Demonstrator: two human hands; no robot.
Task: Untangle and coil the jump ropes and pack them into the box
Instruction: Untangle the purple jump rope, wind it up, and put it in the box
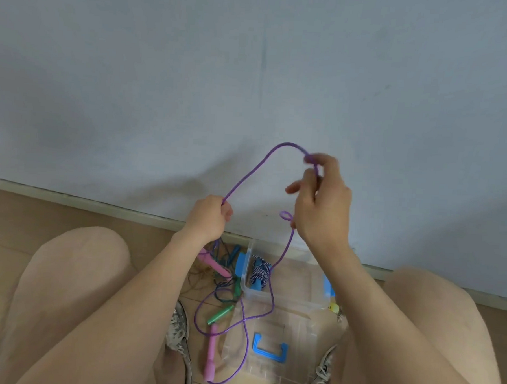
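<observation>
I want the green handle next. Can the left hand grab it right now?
Probably not yet. The left hand is shut on the purple rope, held up above the floor. The green handle lies uncovered below, so letting go first should free the way.

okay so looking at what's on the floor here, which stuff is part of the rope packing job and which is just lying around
Part of the job:
- purple rope, held by left grip and right grip
- pink handles
- green-handled rope, tangled on the floor
- striped rope, already in the clear box
- box lid

Just lying about:
- yellow item beside the box, too small to identify
</observation>
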